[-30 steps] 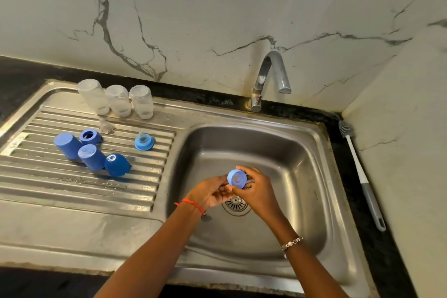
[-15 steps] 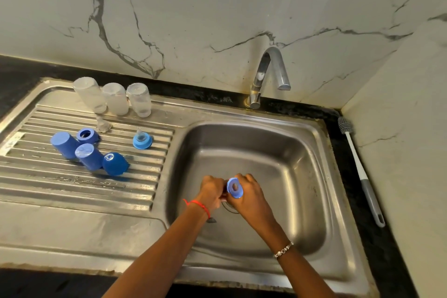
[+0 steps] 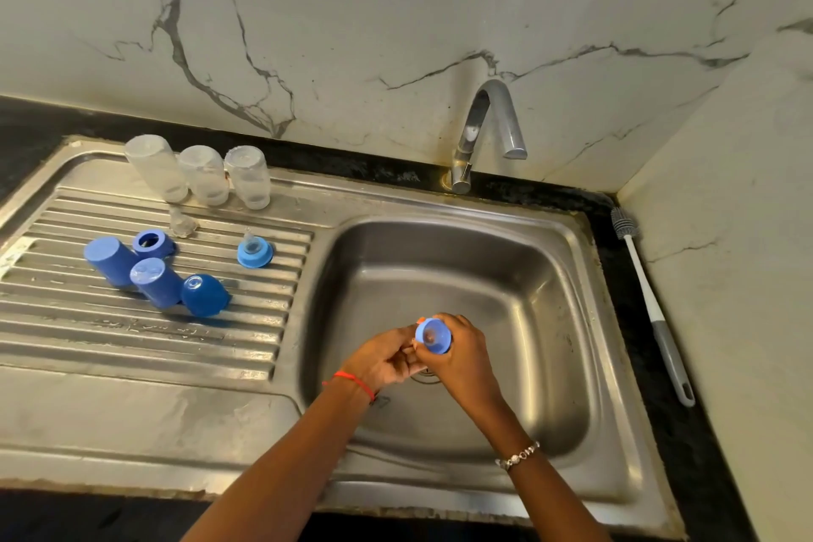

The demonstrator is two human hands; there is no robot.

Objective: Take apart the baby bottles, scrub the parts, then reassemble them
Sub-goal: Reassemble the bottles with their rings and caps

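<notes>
Clearly, both hands met over the sink (image 3: 550,260) basin: the right hand (image 3: 462,359) gripped a blue collar (image 3: 433,335) while the left hand's (image 3: 387,359) fingers pinched beneath it. Seating a teat evenly probably called for steady pulling, without twisting.

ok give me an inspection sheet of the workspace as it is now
surface: steel sink with a ribbed drainboard, set in a dark counter.
job's things: three clear bottles upside down at the back of the drainboard; blue caps, a blue ring, a ring with teat and a loose clear teat on the ribs; bottle brush on the counter at right.
clutter: nothing seen.
hands: left hand and right hand over the basin, both at a blue collar; right grips it.
cables: nothing seen.
surroundings: marble wall, tap not running.
</notes>
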